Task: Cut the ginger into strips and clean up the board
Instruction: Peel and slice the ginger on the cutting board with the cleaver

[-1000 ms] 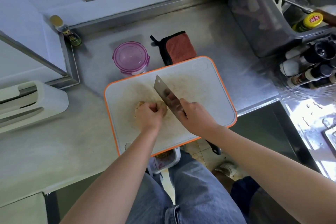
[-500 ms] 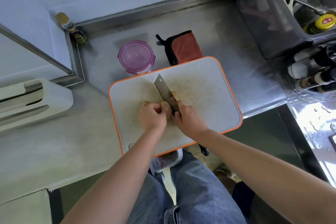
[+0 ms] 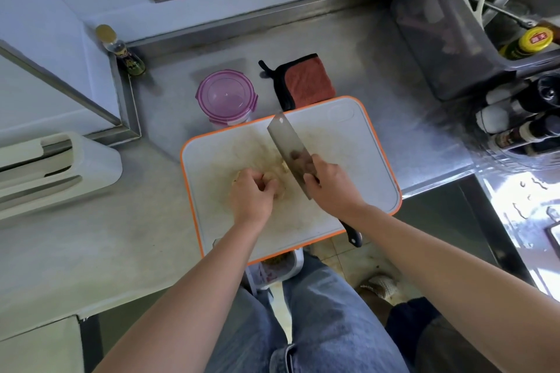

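A white cutting board (image 3: 357, 142) with an orange rim lies on the steel counter. A tan piece of ginger (image 3: 277, 183) sits near the board's middle, mostly covered by my left hand (image 3: 253, 195), whose curled fingers grip it from above. My right hand (image 3: 331, 183) holds a cleaver (image 3: 289, 147) by the black handle. The wide blade is tilted and sits just to the right of the ginger. Whether the edge touches the ginger is hidden by my fingers.
A purple-lidded container (image 3: 225, 97) and a red cloth with black trim (image 3: 306, 80) sit just behind the board. A small bottle (image 3: 121, 51) stands in the back left corner. Bottles (image 3: 521, 124) and a rack crowd the right. A bin (image 3: 277, 269) sits under the board's near edge.
The cleaver came in against the ginger half a second ago. It has since swung back to the right and stands tilted beside it. My left hand stayed on the ginger.
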Action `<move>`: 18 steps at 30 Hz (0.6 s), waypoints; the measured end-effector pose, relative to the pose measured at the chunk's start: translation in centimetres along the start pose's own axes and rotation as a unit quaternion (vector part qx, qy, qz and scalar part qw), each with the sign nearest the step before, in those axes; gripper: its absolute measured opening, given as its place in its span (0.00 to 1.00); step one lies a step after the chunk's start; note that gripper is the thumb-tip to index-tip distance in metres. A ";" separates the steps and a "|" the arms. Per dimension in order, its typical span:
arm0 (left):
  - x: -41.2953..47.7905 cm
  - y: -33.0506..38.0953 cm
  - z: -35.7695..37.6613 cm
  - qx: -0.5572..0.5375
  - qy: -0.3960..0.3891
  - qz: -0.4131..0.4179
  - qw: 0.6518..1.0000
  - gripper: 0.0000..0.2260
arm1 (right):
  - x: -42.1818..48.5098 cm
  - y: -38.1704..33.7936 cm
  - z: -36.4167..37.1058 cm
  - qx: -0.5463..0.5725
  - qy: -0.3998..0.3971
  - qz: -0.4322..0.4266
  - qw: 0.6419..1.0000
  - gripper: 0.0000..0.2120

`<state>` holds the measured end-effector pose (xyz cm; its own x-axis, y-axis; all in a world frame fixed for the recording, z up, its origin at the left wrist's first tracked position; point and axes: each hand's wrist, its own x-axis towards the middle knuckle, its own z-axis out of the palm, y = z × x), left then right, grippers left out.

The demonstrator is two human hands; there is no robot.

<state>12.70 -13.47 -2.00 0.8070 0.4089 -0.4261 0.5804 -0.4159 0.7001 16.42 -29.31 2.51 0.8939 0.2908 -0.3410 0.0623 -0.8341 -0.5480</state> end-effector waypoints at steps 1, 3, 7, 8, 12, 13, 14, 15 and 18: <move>0.0 -0.2 0.0 0.029 0.006 0.015 0.999 0.08 | -0.4 0.0 0.0 -0.006 -0.011 0.000 1.000 0.08; -0.4 -0.2 -0.1 0.068 0.011 0.036 0.997 0.12 | -1.1 0.0 0.3 -0.009 -0.032 0.001 0.999 0.05; -1.2 -0.1 0.0 0.064 0.000 0.032 0.997 0.16 | -1.9 -0.5 1.2 -0.010 -0.048 0.001 0.999 0.05; -1.4 0.1 0.1 0.043 -0.016 0.011 0.999 0.16 | -1.9 -0.6 1.3 -0.011 -0.048 -0.001 0.999 0.05; -1.7 0.6 0.6 -0.085 -0.014 -0.065 0.994 0.06 | -2.0 -0.9 0.8 -0.021 -0.032 -0.020 0.999 0.04; -1.7 0.5 0.7 -0.099 -0.010 -0.064 0.993 0.05 | -1.9 -0.9 0.6 -0.034 -0.031 -0.028 0.999 0.04; -1.7 0.4 0.8 -0.109 -0.013 -0.062 0.992 0.05 | -1.9 -0.9 0.4 -0.049 -0.033 -0.034 0.998 0.05; -1.7 0.4 0.9 -0.119 -0.019 -0.064 0.991 0.06 | -1.9 -0.8 0.2 -0.064 -0.037 -0.038 0.997 0.07; -1.6 0.3 0.9 -0.145 -0.021 -0.074 0.986 0.07 | -1.8 -0.9 -0.2 -0.090 -0.051 -0.046 0.994 0.09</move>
<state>11.66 -14.99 -1.63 0.7230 0.4111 -0.5552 0.6417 -0.1020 0.7601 14.82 -29.21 3.77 0.8320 0.4084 -0.3754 0.2286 -0.8691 -0.4387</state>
